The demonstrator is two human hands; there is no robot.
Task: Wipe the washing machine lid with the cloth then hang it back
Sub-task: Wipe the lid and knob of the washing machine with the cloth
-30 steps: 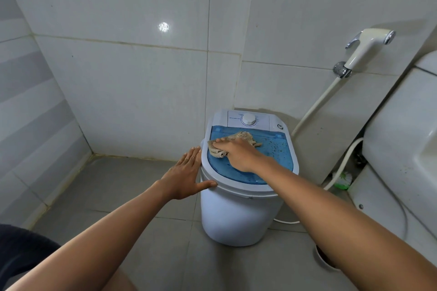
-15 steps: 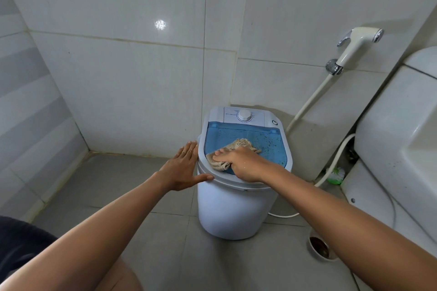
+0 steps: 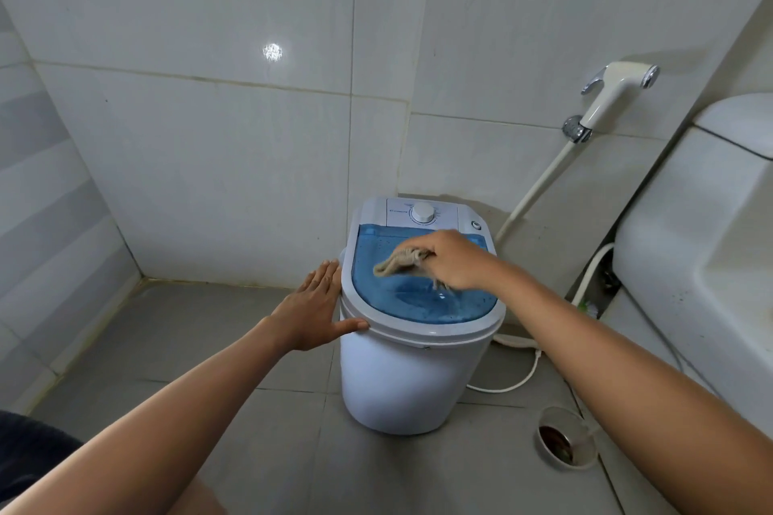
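head view — worn high, facing forward-down | near washing machine | tiled corner beyond

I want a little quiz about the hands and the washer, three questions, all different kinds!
1. True or false: the right hand holds the cloth on the blue lid.
2. Where is the left hand? A) on the dial B) flat against the washer's left rim C) on the sprayer
3. Fill in: the sprayer hangs on the ____ to the right of the washer.

Key: 1 true. 2 B. 3 wall.
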